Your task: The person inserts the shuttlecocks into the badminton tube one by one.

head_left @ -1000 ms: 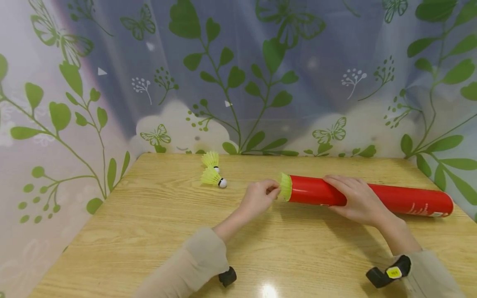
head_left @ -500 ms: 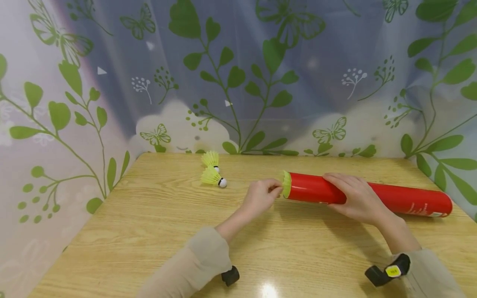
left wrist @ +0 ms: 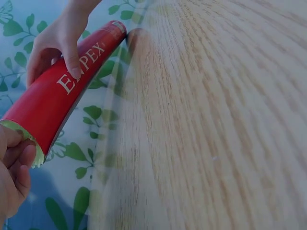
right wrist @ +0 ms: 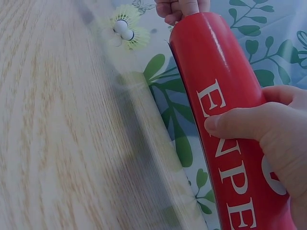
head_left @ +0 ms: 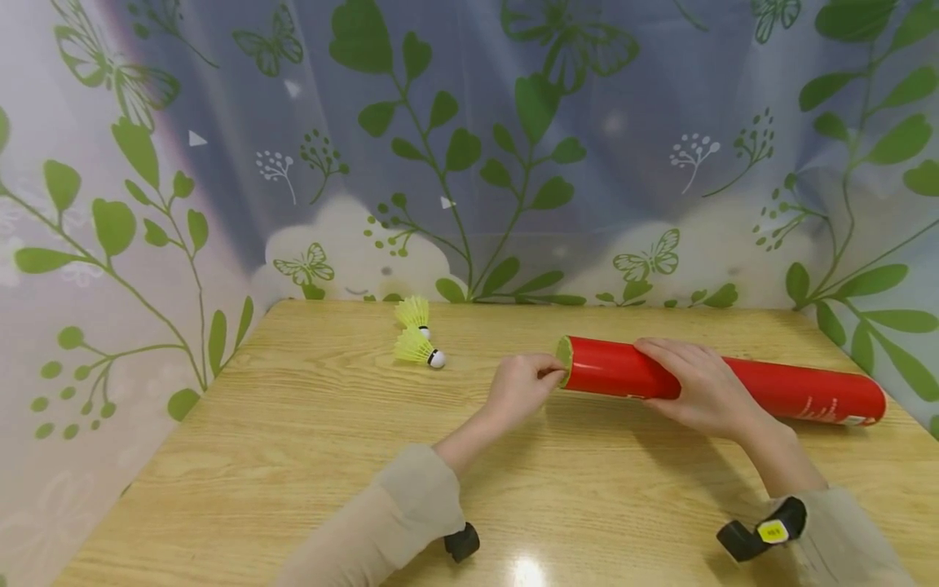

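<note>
My right hand (head_left: 700, 390) grips a long red tube (head_left: 607, 367) around its middle, thumb on the near side. White lettering runs along the tube in both wrist views. Its mouth faces left, and that end is lifted off the table. Just inside the mouth sits a yellow-green shuttlecock (left wrist: 37, 157); only the edge of its skirt shows, the rest being hidden in the tube. At that rim my left hand (head_left: 519, 390) pinches the skirt edge between thumb and fingers. The left fingertips are partly hidden by the tube in the right wrist view.
Two more yellow shuttlecocks (head_left: 416, 348) with white heads lie close together on the wooden table (head_left: 315, 424), towards the back left. A patterned cloth (head_left: 469, 147) with leaves and butterflies hangs behind the table and at both sides.
The shuttlecock has slid rightward into the tube, from its skirt sticking out to only the edge showing. My left hand has followed it to the right. The tube's mouth has risen slightly.
</note>
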Tool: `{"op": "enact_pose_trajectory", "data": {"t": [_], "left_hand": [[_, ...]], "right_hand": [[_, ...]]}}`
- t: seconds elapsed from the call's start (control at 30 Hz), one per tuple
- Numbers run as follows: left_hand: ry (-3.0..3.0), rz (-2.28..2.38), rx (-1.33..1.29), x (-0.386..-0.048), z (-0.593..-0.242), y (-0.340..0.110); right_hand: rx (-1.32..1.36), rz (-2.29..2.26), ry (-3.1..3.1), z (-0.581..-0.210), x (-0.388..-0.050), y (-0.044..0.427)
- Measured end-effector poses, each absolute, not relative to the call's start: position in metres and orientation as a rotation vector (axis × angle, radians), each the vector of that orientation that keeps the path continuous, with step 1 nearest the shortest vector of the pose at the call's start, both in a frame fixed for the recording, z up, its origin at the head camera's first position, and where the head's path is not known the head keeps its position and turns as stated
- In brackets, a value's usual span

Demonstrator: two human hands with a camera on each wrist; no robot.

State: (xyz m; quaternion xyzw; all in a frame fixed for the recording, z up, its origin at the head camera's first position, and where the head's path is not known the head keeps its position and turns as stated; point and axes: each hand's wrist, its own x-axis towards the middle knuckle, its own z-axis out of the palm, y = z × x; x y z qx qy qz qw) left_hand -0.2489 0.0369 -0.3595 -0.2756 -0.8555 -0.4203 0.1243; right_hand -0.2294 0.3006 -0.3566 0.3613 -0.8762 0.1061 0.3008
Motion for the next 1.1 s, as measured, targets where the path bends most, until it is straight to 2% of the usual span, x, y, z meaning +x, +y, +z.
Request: {"op": "enact_pose_trajectory", "data": {"t": [1.1], "left_hand": [[-2.64, -1.228, -0.905, -0.2436, -0.3591, 0.0344]], "right_hand": [[0.992, 0.286, -2.325, -0.3624, -0.2326, 0.3054]]}}
